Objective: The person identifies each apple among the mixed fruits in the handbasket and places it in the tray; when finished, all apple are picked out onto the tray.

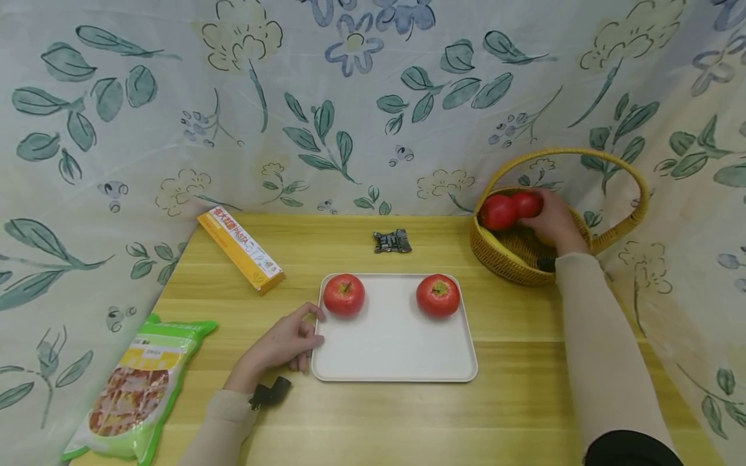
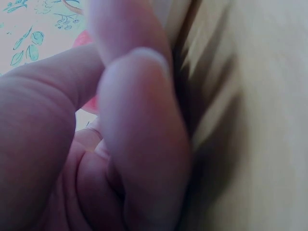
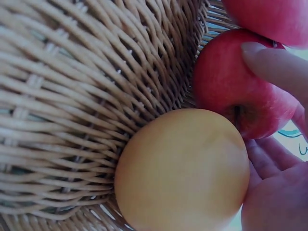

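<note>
My right hand [image 1: 552, 223] reaches into a wicker basket [image 1: 508, 264] at the back right and grips a red apple [image 3: 238, 82], thumb on its side and fingers beneath. Another red apple [image 1: 497, 213] lies against it. A smooth yellow fruit [image 3: 183, 168] sits close to the hand. On the left, my left hand [image 1: 283, 340] holds the left rim of a white tray [image 1: 390, 356] with bent fingers; its own wrist view is mostly filled by fingers. Two red apples rest on the tray, one at the back left [image 1: 344, 296], one at the back right [image 1: 438, 296].
A yellow pasta box [image 1: 241, 249] lies at the back left of the wooden table [image 1: 373, 421]. Behind the tray is a small black wrapped packet [image 1: 392, 241]. A green-edged food bag [image 1: 136, 391] lies front left. Floral cloth [image 1: 350, 149] hangs behind the table.
</note>
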The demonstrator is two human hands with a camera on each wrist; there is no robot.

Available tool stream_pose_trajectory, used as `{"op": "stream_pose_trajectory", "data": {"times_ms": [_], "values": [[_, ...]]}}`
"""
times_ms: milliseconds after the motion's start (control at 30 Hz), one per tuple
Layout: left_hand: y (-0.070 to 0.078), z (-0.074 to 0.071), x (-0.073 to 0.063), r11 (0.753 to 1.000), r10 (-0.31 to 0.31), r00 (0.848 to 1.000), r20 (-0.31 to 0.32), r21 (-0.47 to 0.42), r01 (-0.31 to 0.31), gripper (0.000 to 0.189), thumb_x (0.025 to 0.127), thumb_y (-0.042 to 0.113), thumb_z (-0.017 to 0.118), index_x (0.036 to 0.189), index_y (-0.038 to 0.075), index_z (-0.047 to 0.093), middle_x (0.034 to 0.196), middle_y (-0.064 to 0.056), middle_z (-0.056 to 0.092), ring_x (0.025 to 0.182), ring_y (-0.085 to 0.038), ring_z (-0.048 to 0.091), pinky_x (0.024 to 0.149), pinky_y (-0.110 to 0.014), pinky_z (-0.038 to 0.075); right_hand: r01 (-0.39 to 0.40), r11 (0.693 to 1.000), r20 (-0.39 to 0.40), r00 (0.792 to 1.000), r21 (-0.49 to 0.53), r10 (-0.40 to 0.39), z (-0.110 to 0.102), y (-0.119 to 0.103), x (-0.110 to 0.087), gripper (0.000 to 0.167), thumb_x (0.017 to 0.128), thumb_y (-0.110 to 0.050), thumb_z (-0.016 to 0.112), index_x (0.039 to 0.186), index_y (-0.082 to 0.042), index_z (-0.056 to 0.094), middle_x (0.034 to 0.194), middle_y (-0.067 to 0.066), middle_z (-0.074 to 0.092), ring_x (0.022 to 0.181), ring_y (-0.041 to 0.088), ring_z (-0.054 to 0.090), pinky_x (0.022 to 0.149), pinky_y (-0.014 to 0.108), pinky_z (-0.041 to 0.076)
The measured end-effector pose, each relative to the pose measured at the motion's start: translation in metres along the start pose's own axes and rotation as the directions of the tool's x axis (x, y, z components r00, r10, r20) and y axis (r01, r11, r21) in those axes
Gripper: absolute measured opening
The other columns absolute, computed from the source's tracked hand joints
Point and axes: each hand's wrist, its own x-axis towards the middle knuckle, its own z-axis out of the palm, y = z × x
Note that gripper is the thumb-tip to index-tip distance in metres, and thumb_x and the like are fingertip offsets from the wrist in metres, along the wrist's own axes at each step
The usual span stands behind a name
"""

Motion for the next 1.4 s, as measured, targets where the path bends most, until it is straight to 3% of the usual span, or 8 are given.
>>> {"op": "stream_pose_trajectory", "data": {"times_ms": [367, 533, 833, 1133, 1400], "values": [[0.000, 0.000, 0.000, 1.000, 0.005, 1.000, -0.002, 0.010, -0.005, 0.039, 0.101, 0.017, 0.071, 0.134, 0.016, 0.050, 0.080, -0.007, 0.066, 0.049, -0.016, 0.062, 0.046, -0.028, 0.051, -0.045, 0.997, -0.061, 0.997, 0.066, 0.049, -0.002, -0.003, -0.001, 0.086, 0.096, -0.018, 0.076, 0.164, -0.001, 0.027, 0.166, 0.034, 0.030, 0.150, 0.057, 0.032, 0.123, 0.072, 0.027], [0.001, 0.000, -0.001, 1.000, 0.010, 1.000, 0.004, 0.008, -0.010, 0.039, 0.101, 0.017, 0.070, 0.134, 0.016, 0.050, 0.080, -0.007, 0.065, 0.049, -0.016, 0.061, 0.046, -0.028, 0.051, -0.017, 0.994, -0.116, 0.993, 0.105, 0.029, -0.011, -0.007, -0.007, 0.087, 0.095, -0.023, 0.079, 0.163, -0.001, 0.029, 0.164, 0.034, 0.033, 0.147, 0.054, 0.036, 0.123, 0.070, 0.029], [-0.002, -0.001, 0.000, 1.000, 0.028, 1.000, 0.007, 0.005, -0.028, 0.039, 0.101, 0.016, 0.070, 0.135, 0.015, 0.050, 0.079, -0.007, 0.065, 0.049, -0.016, 0.062, 0.046, -0.028, 0.052, -0.037, 0.989, -0.155, 0.986, 0.141, 0.059, -0.025, -0.017, -0.019, 0.089, 0.097, -0.038, 0.076, 0.167, -0.016, 0.027, 0.167, 0.030, 0.024, 0.142, 0.051, 0.035, 0.116, 0.071, 0.034], [-0.002, -0.001, 0.000, 0.999, 0.033, 0.999, 0.013, 0.002, -0.033, 0.039, 0.101, 0.016, 0.070, 0.135, 0.014, 0.049, 0.080, -0.007, 0.065, 0.048, -0.016, 0.062, 0.046, -0.028, 0.052, -0.041, 0.978, -0.152, 0.986, 0.206, 0.074, -0.031, -0.038, -0.037, 0.090, 0.097, -0.042, 0.075, 0.169, -0.025, 0.024, 0.169, 0.028, 0.016, 0.150, 0.052, 0.033, 0.120, 0.071, 0.034], [-0.002, -0.001, 0.001, 0.999, 0.039, 0.999, 0.014, 0.001, -0.039, 0.039, 0.101, 0.016, 0.070, 0.134, 0.014, 0.049, 0.079, -0.006, 0.065, 0.048, -0.016, 0.062, 0.045, -0.028, 0.052, -0.005, 0.962, -0.189, 0.980, 0.274, 0.060, -0.028, -0.059, -0.051, 0.089, 0.096, -0.037, 0.077, 0.167, -0.027, 0.025, 0.172, 0.019, 0.023, 0.154, 0.047, 0.033, 0.123, 0.067, 0.035]]}}
